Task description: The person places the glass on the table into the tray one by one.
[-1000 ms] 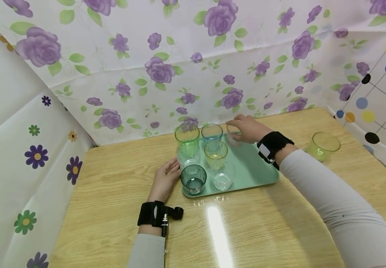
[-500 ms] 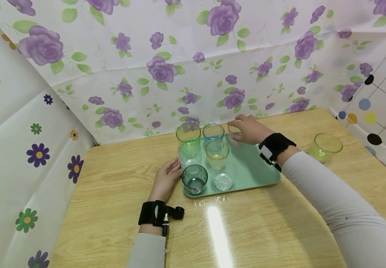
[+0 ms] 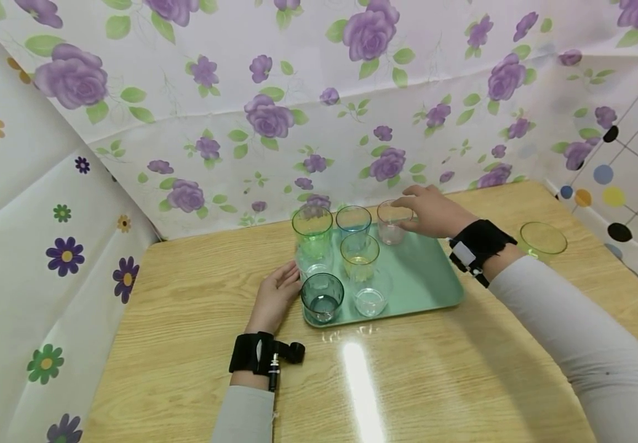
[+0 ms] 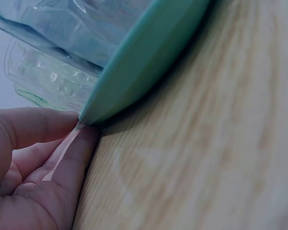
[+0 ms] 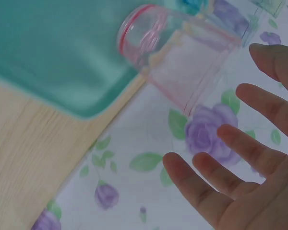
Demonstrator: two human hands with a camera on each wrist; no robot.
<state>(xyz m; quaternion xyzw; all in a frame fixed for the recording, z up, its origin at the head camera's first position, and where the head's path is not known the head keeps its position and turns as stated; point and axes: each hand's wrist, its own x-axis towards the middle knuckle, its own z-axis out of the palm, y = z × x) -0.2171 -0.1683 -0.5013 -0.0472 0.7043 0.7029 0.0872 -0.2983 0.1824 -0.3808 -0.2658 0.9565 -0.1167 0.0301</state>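
A green tray (image 3: 426, 280) on the table carries several drinking glasses. At its back edge stands a pink-tinted glass (image 3: 392, 232), upright beside a blue glass (image 3: 354, 223). My right hand (image 3: 435, 212) is just right of the pink glass; in the right wrist view its fingers (image 5: 249, 143) are spread apart and clear of it. At the tray's left end, my left hand (image 3: 274, 298) pinches the rim between its fingertips, as the left wrist view shows. Nearest that hand are a dark grey glass (image 3: 322, 300) and a clear glass (image 3: 315, 264) partly hidden by others.
A green glass (image 3: 312, 231), a yellow glass (image 3: 360, 261) and another clear glass (image 3: 370, 300) also stand on the tray. Off the tray, a yellow-green glass (image 3: 543, 240) is partly hidden behind the right sleeve. A flower-patterned sheet (image 3: 269, 117) hangs behind the wooden table (image 3: 197, 295).
My right hand has let go of the pink glass and moved right, uncovering it at the tray's back edge. My left hand stays at the tray's left end.
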